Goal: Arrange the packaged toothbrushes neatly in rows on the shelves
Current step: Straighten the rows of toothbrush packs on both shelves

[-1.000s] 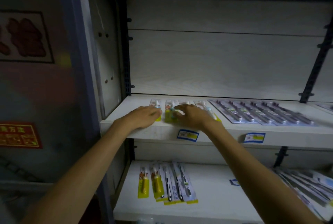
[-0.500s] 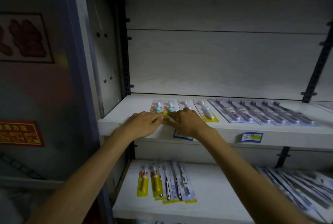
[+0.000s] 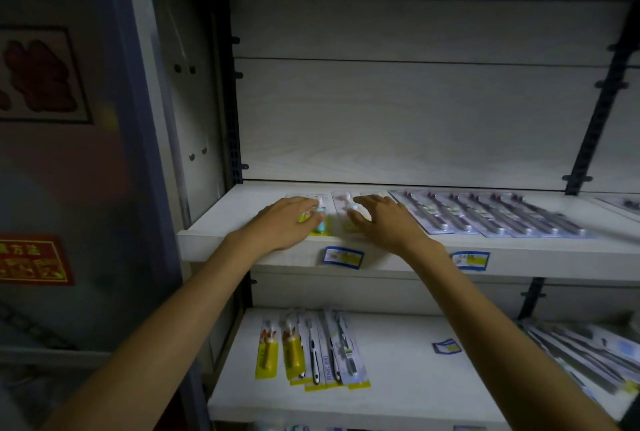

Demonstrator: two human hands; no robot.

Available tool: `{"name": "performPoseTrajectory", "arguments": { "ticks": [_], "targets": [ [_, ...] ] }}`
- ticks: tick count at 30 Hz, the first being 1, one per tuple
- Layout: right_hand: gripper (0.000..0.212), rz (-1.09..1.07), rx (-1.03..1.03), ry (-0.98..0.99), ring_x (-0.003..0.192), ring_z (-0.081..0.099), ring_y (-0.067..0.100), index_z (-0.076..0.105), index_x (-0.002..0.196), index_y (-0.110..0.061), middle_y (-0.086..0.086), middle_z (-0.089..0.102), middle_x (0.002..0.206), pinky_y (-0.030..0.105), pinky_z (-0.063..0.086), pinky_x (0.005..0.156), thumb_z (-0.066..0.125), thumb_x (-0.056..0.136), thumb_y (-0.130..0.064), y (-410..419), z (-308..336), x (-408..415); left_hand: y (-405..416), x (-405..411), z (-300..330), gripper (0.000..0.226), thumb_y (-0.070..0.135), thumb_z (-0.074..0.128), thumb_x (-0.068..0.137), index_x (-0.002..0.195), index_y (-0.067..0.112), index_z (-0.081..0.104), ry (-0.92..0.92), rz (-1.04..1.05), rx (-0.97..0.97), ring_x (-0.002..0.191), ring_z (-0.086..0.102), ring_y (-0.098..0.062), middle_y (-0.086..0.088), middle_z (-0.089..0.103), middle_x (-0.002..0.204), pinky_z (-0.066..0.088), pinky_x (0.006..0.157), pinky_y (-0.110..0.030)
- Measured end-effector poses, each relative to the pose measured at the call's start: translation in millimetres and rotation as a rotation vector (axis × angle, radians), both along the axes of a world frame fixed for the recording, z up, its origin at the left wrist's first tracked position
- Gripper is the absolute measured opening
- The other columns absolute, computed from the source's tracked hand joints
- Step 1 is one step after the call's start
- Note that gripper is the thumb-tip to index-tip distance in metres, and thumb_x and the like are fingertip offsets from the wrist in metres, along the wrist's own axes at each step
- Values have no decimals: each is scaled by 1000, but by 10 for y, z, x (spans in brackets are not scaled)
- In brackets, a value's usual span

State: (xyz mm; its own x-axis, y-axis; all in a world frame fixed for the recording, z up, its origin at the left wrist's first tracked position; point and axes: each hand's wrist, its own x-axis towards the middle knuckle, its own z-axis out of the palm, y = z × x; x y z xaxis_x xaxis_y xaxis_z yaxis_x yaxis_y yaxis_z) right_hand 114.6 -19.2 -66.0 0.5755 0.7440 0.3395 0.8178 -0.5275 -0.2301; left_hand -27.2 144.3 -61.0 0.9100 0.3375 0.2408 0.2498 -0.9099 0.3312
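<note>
White wood-grain board makes up the upper shelf (image 3: 221, 229) and the back panel (image 3: 415, 119) behind it; lighting is dim, room looks like a shop aisle. Taking the upper shelf as landmark: both hands lie on its front-left part. Left hand (image 3: 287, 222) rests palm down w/ fingers fairly straight and close together, on top of small kids' toothbrush packs (image 3: 320, 222) w/ yellow-green card and a blue bit showing by the fingertips. Right hand (image 3: 381, 222) is just beside it, fingers spread a little and slightly bent, pressing on a pale pack (image 3: 341, 200); can't tell if it pinches anything. Rest of that pack row is mostly hidden under the hands.

On the same shelf, right of the hands, a fanned row of grey blister packs (image 3: 485, 212) lies flat, overlapping, blurred. Two blue-yellow price tags (image 3: 343, 256) sit on the shelf's front edge. Below the upper shelf, the lower shelf (image 3: 398, 378) carries a tight group of yellow-card packs (image 3: 311, 347) at left, a loose tag mid-board, more grey packs (image 3: 588, 358) at far right. Left of the shelf unit: grey-blue upright post (image 3: 138, 153), a wall w/ a red sign (image 3: 34, 261) in yellow characters.
</note>
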Motion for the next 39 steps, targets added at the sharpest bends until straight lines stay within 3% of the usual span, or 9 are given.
{"name": "performPoseTrajectory", "arguments": {
  "ticks": [4,8,12,16,21,27,31,36,39],
  "targets": [
    [53,23,-86,29,119,52,26,49,133,-22,8,50,137,46,42,101,31,96,-54,-9,-31,-12,-194,36,-1,47,47,27,103,144,29,41,115,-29,76,143,26,-25,1,31,156,26,111,-39],
    [50,52,-96,72,94,60,21,61,106,-17,7,63,108,40,49,88,30,96,-55,-24,-62,-81,-254,16,-29,43,44,26,104,140,29,46,131,-17,74,140,31,-28,-2,37,153,27,110,-38],
    [43,104,-54,11,94,58,24,65,102,-12,10,63,105,34,41,84,33,101,-41,-82,-46,-182,-233,35,-54,43,47,25,103,138,33,47,137,4,61,139,31,-30,-2,43,149,31,105,-39],
    [54,109,-32,-49,86,56,25,62,84,-17,8,62,91,38,44,81,26,93,-56,-21,-140,-177,-198,70,-96,44,50,25,102,140,39,42,139,25,40,143,24,-28,2,37,153,31,107,-42],
    [67,122,-21,-74,87,57,25,64,89,-20,5,63,92,42,45,83,15,85,-65,-11,-186,-179,-134,95,-157,45,55,24,99,140,46,38,123,46,26,143,25,-27,6,35,154,33,109,-43],
    [52,65,5,-109,133,38,24,48,137,-24,4,44,145,42,27,110,33,97,-53,-154,-112,-21,-152,122,-140,50,56,23,100,146,40,34,104,41,20,145,20,-25,7,30,156,26,114,-45],
    [56,-101,-7,-89,137,33,28,41,142,-19,8,37,150,44,25,112,33,97,-52,-260,-70,266,-228,126,-125,50,53,23,101,146,37,34,117,37,66,144,21,-22,5,32,155,24,115,-47],
    [45,-102,8,1,82,54,21,64,100,-10,12,64,103,31,41,76,36,97,-46,-330,-127,314,-258,129,-117,45,52,21,101,139,42,42,150,41,70,143,24,-26,8,33,154,23,113,-46],
    [45,-39,70,13,73,57,17,63,85,-12,7,62,85,34,48,69,38,96,-47,-337,-187,255,-236,141,-122,46,54,20,100,140,44,41,156,51,73,145,21,-26,9,29,156,22,114,-48]
  ]
}}
